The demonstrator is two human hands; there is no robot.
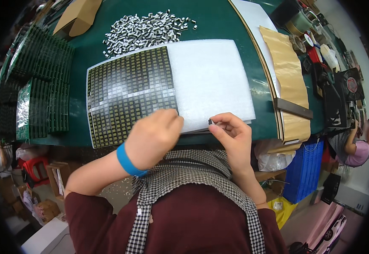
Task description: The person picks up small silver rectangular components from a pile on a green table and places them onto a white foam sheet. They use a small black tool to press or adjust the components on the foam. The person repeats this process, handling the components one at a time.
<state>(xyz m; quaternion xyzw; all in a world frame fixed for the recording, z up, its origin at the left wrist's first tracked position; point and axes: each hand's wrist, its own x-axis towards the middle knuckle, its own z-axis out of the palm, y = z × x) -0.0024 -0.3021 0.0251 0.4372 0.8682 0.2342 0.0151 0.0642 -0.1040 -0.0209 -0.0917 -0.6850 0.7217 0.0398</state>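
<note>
My right hand (234,136) pinches a small black-and-white block (211,121) between thumb and forefinger, just above the near edge of a white foam sheet (212,80). My left hand (155,132), with a blue band on its wrist, is bent over the lower right corner of a sheet of small black stickers (127,84) with yellowish print. Its fingers are curled together, and whatever lies between their tips is hidden. The sticker sheet covers the left part of the foam. Beyond it lies a heap of similar small blocks (144,31).
Green circuit boards (44,80) stand in rows at the left of the green table. A brown cardboard piece (77,17) lies at the far left. To the right are brown paper (288,72), a dark metal bar (293,108) and a blue crate (304,169) below. Another person (356,148) is at far right.
</note>
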